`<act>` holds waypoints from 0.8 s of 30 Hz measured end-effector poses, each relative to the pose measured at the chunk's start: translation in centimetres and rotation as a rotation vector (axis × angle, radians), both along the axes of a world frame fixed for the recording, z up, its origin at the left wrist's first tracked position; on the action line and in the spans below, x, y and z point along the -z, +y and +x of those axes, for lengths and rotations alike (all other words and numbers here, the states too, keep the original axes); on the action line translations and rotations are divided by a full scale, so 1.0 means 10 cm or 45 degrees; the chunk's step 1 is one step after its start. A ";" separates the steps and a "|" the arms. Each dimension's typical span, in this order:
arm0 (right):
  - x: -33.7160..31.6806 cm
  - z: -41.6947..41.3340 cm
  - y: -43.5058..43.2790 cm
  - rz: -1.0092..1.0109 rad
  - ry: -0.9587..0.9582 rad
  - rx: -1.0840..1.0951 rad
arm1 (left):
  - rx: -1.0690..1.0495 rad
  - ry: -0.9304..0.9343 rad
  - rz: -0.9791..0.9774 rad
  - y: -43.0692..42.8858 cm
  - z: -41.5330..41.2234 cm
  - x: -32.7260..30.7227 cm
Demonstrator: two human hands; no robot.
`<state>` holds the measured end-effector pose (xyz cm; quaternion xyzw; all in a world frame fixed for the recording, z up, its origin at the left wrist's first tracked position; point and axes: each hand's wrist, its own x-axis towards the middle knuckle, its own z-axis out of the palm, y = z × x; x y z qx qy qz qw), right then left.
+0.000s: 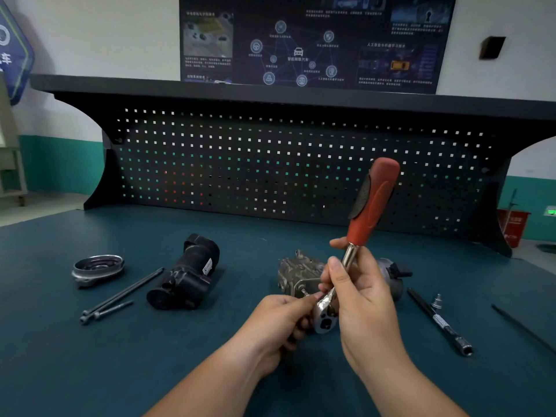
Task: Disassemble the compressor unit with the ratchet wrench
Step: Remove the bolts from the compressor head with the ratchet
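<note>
Both hands are up over the dark teal table (90, 371), low in the middle of the frame, busy with the ratchet wrench (370, 206). The right hand (358, 293) grips it round the chrome shank just below the red handle, which tilts up and to the right in front of the black pegboard (240, 164). The left hand (276, 323) has its fingers curled and pinches at the shiny ratchet head (325, 319), which hangs at the bottom end, square hole facing us (whether there is a small piece between those fingertips, I cannot tell).

The compressor unit (299, 273), a grey metal block, sits on the table just behind the hands at centre frame, partly hidden by them. A further rounded grey part (395, 281) shows past the right hand.

Left of centre a black cylindrical housing (186, 275) lies on its side. Beside it, further left, are long dark bolts (120, 296) laid at a slant, and beyond those a round metal cover (97, 266).

On the right side of the table lies an extension bar (440, 322) with a small silver bit (437, 302) just beside it, and a thin black rod (523, 329) near the frame's right edge.

A dark poster (301, 40) hangs on the wall at the top.
</note>
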<state>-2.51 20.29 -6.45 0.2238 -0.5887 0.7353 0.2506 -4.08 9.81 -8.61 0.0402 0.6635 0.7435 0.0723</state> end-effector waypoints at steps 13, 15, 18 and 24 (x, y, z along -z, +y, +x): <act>0.01 -0.02 0.01 -0.013 0.015 0.004 | -0.068 0.139 -0.132 0.01 -0.02 0.03; 0.01 -0.02 0.01 -0.029 0.011 -0.006 | -0.196 0.280 -0.213 0.00 -0.04 0.03; 0.01 -0.03 0.02 -0.038 0.002 -0.002 | -0.467 0.443 -0.147 -0.03 -0.09 0.04; 0.00 -0.02 0.02 -0.061 -0.012 -0.012 | -0.262 0.228 -0.396 -0.05 -0.14 0.14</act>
